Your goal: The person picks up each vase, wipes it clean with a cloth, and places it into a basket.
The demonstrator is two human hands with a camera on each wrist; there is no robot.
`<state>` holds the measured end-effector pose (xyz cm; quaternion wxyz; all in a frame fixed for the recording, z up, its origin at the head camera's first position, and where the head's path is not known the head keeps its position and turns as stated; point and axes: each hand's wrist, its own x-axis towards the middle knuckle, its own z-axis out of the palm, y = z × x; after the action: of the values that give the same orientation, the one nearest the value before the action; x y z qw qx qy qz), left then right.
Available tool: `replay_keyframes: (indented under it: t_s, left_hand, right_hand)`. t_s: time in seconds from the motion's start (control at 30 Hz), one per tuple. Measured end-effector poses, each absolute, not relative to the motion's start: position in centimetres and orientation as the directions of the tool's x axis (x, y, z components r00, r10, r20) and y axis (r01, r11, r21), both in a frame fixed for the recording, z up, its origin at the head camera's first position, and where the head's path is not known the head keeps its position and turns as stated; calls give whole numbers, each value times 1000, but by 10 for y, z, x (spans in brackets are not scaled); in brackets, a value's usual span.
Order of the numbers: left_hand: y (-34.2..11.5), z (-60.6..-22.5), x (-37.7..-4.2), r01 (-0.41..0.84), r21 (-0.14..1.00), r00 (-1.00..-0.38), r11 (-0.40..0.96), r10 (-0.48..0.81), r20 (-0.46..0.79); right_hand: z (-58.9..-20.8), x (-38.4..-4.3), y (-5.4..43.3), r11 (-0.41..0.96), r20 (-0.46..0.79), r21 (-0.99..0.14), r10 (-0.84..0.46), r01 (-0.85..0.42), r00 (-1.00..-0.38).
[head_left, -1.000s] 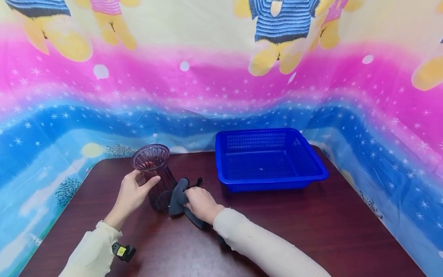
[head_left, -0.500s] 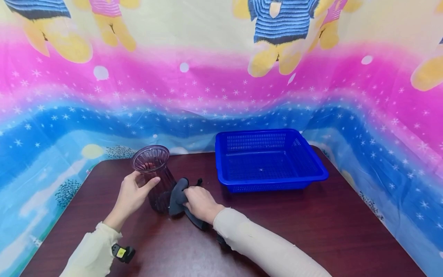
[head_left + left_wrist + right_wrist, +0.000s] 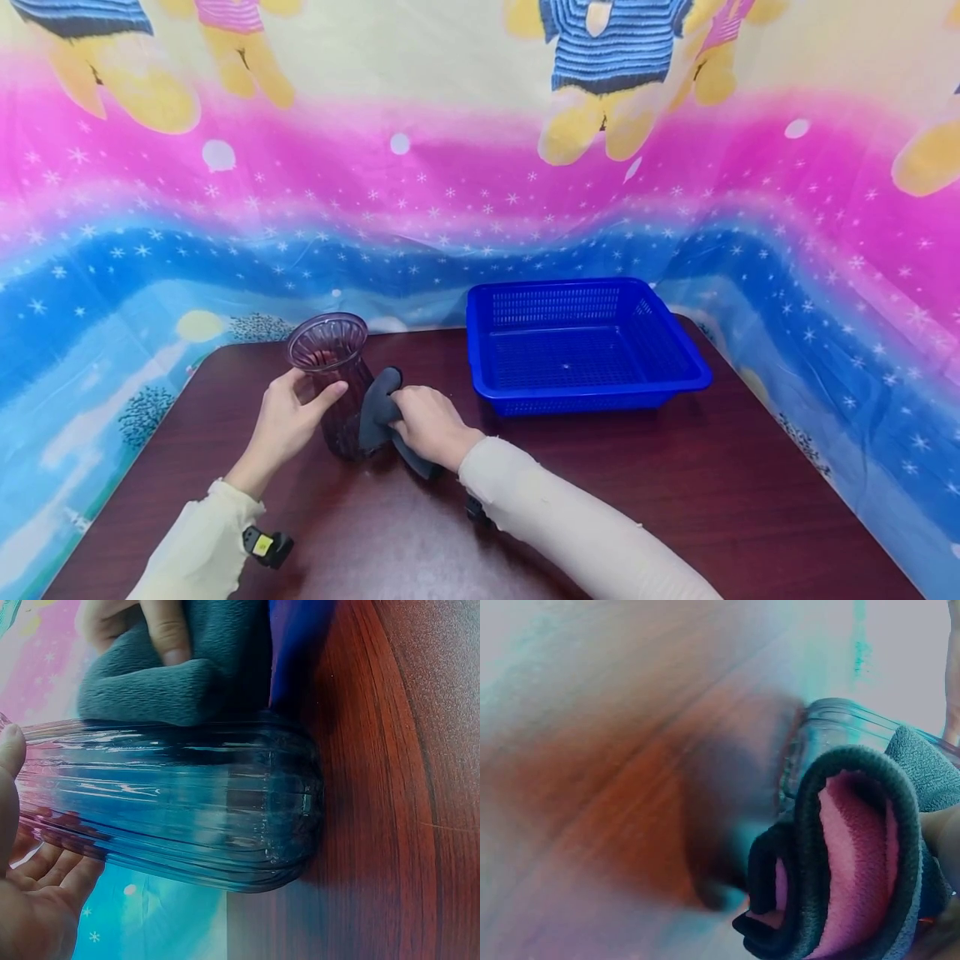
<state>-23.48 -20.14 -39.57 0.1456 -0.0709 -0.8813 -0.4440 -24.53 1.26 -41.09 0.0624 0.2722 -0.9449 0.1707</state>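
A purple-tinted ribbed glass vase with a flared rim stands on the table at left of centre. My left hand grips its neck just below the rim, thumb on the near side. Bunched in my right hand is a dark grey cloth, laid against the vase's right side. Seen from the left wrist, the cloth lies along the vase wall, with a finger on it. In the right wrist view the folded cloth shows a pink underside and hides much of the vase.
A blue plastic basket with slotted sides sits at the back right of the dark red-brown wooden table. Behind the table hangs a printed curtain. Each wrist carries a small black camera, the left one showing a yellow label.
My right hand and the cloth have shifted slightly up and to the left along the vase's side. The left hand and the vase stay in place.
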Motion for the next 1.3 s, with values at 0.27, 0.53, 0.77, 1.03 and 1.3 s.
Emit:
replay_keyframes:
  t_s: [0.27, 0.53, 0.77, 1.03, 1.3]
  left_hand:
    - [-201, -395, -234, 258, 762, -947, 595, -1, 321]
    - [-202, -395, -234, 259, 755, -947, 602, 5, 321]
    - [-201, -395, -234, 267, 758, -946, 595, 13, 322]
    - [-201, -395, -234, 266, 752, -946, 603, 13, 324]
    - [-201, -395, -234, 275, 757, -942, 593, 10, 335]
  right_hand:
    - [-394, -247, 10, 787, 231, -303, -486, -537, -843]
    - [-380, -247, 8, 783, 246, -315, -478, -536, -843]
    - [-371, -246, 7, 774, 259, -339, -469, -535, -844]
    - [-371, -244, 7, 779, 253, -356, -451, -516, -856]
    - [-380, -242, 8, 775, 278, -351, -450, -526, -849]
